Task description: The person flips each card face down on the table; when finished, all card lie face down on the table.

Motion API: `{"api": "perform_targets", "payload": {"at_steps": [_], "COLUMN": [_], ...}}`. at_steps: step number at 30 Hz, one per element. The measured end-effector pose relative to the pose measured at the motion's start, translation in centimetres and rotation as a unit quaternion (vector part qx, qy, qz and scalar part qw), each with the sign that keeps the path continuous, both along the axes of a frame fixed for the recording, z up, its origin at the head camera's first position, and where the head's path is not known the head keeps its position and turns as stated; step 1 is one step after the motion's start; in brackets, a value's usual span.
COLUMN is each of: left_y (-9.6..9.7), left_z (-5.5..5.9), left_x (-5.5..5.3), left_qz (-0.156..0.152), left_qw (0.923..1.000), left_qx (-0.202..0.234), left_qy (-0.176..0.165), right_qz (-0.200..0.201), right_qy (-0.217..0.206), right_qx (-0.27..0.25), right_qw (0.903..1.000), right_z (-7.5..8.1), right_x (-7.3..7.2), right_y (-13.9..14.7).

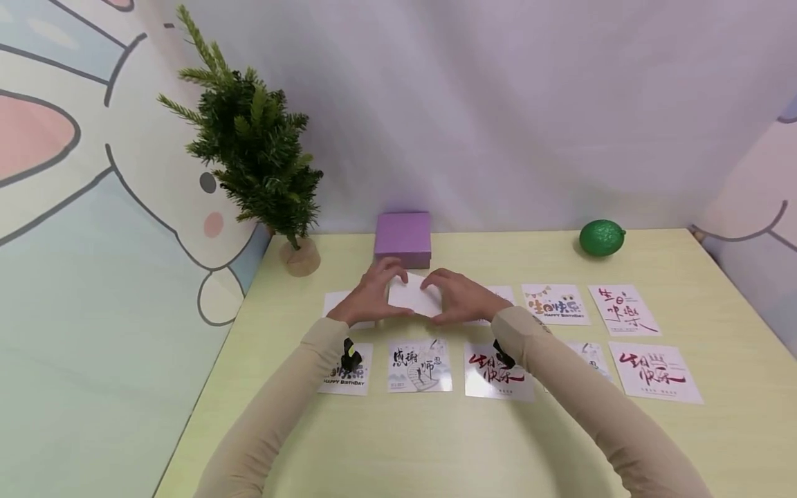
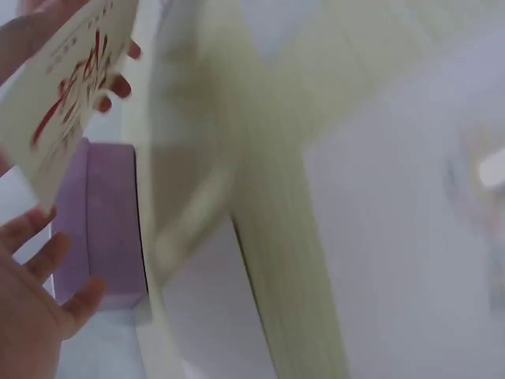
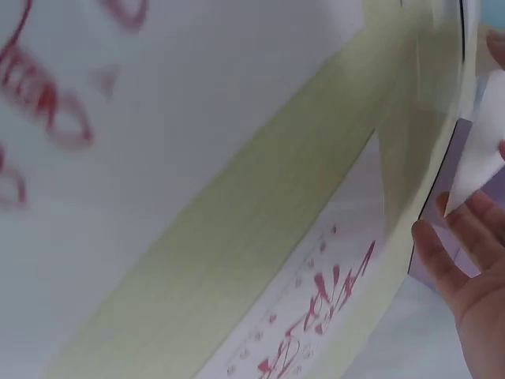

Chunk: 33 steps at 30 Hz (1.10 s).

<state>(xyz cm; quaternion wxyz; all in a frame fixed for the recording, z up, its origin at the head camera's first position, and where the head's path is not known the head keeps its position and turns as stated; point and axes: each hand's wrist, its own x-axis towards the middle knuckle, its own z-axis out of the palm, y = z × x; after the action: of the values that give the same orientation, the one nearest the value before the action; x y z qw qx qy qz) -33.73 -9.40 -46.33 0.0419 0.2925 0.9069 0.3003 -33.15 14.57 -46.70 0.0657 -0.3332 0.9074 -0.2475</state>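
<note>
A white card (image 1: 416, 296) is held up between both hands over the table, its blank side toward the head camera. In the left wrist view its other side (image 2: 47, 130) carries red brush lettering. My left hand (image 1: 370, 294) holds the card at its left edge, thumb low and fingers at the top. At the right edge, my right hand (image 1: 463, 297) grips it the same way. Just behind the hands stands a lidded purple box (image 1: 402, 238).
Two rows of printed greeting cards lie on the table (image 1: 398, 443), among them a grey landscape card (image 1: 420, 366) and a red-lettered card (image 1: 655, 372). A small potted fir (image 1: 258, 152) leans at the back left. At the back right sits a shiny green lemon-shaped object (image 1: 601, 238).
</note>
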Motion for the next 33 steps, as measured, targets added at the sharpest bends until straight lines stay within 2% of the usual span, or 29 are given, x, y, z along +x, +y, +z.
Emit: {"api": "perform_targets", "payload": {"at_steps": [3, 6, 10, 17, 21, 28, 33], "left_y": [-0.6, -0.3, 0.2, 1.4, 4.6, 11.1, 14.0], "left_z": [-0.5, -1.0, -1.4, -1.2, -1.2, -1.0, -1.1], "left_x": [-0.2, -0.3, -0.3, -0.2, -0.3, -0.6, -0.4], "left_qz": [-0.025, -0.054, -0.072, -0.066, -0.080, -0.096, -0.098], "left_qw": [0.9955, 0.9879, 0.9830, 0.9824, 0.9843, 0.9789, 0.9774], "left_qx": [-0.090, -0.144, -0.163, -0.164, -0.144, -0.172, -0.185], "left_qy": [0.018, 0.021, 0.043, 0.061, 0.063, 0.053, 0.034], "right_qz": [0.007, 0.007, 0.003, 0.013, -0.008, -0.062, -0.081], "right_qy": [-0.002, -0.015, -0.002, 0.012, 0.019, -0.020, -0.027], "right_qx": [0.059, 0.099, 0.128, 0.123, 0.122, 0.174, 0.171], "right_qw": [0.9982, 0.9950, 0.9918, 0.9922, 0.9924, 0.9825, 0.9816], "right_z": [0.2, 0.1, -0.4, 0.0, 1.0, 1.3, 1.2], "right_x": [-0.2, 0.0, 0.2, 0.4, 0.8, 0.9, 1.2], "right_y": [0.0, 0.2, 0.2, 1.6, 4.6, 9.0, 10.2]}}
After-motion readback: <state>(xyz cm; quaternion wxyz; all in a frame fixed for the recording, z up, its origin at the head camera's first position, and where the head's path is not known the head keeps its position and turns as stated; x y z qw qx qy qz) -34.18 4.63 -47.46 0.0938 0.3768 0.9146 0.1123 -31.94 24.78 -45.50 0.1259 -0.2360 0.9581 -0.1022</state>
